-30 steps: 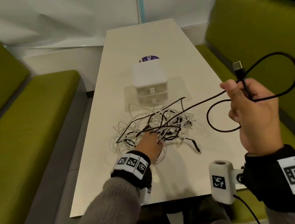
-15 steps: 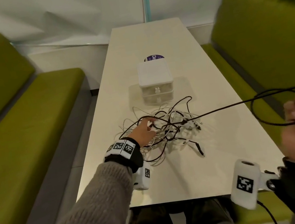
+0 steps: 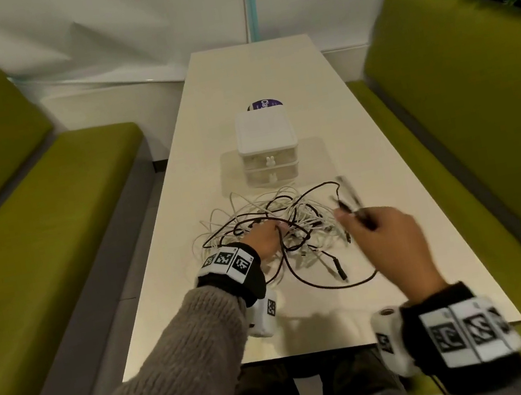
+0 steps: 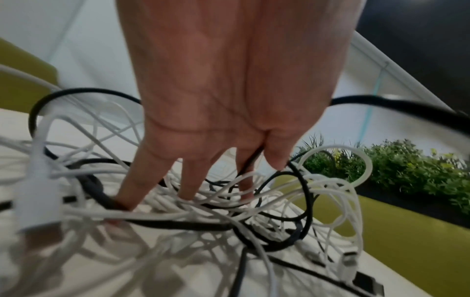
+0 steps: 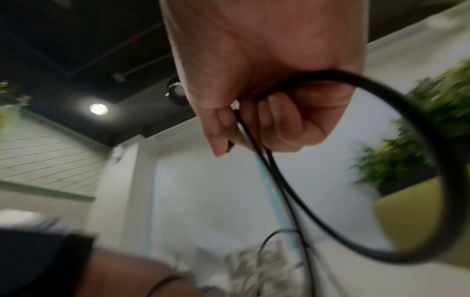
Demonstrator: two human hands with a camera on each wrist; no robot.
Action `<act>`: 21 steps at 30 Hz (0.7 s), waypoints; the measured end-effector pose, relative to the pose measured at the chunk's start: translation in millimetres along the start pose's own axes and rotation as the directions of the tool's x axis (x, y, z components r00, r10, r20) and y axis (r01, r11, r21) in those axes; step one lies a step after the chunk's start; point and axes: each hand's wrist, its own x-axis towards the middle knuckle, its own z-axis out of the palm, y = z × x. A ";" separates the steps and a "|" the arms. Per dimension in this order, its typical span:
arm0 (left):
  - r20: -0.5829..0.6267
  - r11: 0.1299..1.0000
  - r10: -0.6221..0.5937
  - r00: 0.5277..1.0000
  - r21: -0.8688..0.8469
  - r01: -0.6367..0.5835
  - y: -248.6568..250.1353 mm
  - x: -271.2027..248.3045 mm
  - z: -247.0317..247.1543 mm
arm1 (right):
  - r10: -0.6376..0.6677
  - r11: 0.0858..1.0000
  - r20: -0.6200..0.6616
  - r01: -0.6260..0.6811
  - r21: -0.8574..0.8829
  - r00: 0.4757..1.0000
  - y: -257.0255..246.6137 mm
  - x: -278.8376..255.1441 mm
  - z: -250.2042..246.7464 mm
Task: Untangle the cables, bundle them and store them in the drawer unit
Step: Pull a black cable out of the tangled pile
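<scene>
Fingers (image 4: 152,176) of the left hand (image 3: 265,240) are spread straight and pushed down into the tangle of cables (image 3: 278,225), pinning it to the table (image 3: 393,208); those of the right hand (image 3: 387,244) are curled round a loop of the black cable (image 5: 396,180), held above the right side of the heap. Black and white cables look thin, light and limp, so I judge they will snag on each other, not slide free. A safer hold is probably near a plug, feeding it back through the loops while the heap is held down. Just beyond the tangle stands the white drawer unit (image 3: 267,144), both drawers closed, with green benches (image 3: 30,220) on either side.
</scene>
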 end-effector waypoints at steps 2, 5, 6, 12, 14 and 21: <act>0.061 1.000 0.012 0.998 -0.021 -0.010 4.5 -1.9 0.7 | 0.023 0.993 0.140 -0.007 -0.115 0.990 -10.1 6.9 29.3; 0.065 0.997 0.036 0.997 -0.070 -0.031 5.7 -10.2 -0.3 | 0.057 0.984 0.278 -0.007 -0.176 0.959 -21.5 21.6 66.2; 0.057 0.997 0.021 0.998 -0.071 -0.017 5.1 -11.1 -1.0 | 0.061 0.985 0.315 -0.006 -0.173 0.947 -23.9 25.6 74.6; 0.100 0.996 -0.076 0.992 -0.029 0.079 0.9 -9.8 -2.9 | 0.066 0.998 0.490 -0.065 -0.020 0.869 -31.1 31.7 80.6; 0.089 0.997 -0.065 0.994 -0.024 0.067 -1.6 -14.2 -1.0 | 0.099 0.994 0.529 -0.102 -0.024 0.843 -28.7 32.2 73.7; -0.005 0.982 0.068 0.998 0.178 -0.066 -30.4 -32.6 -9.7 | 0.091 0.996 0.345 -0.086 -0.031 0.934 -10.0 46.1 43.1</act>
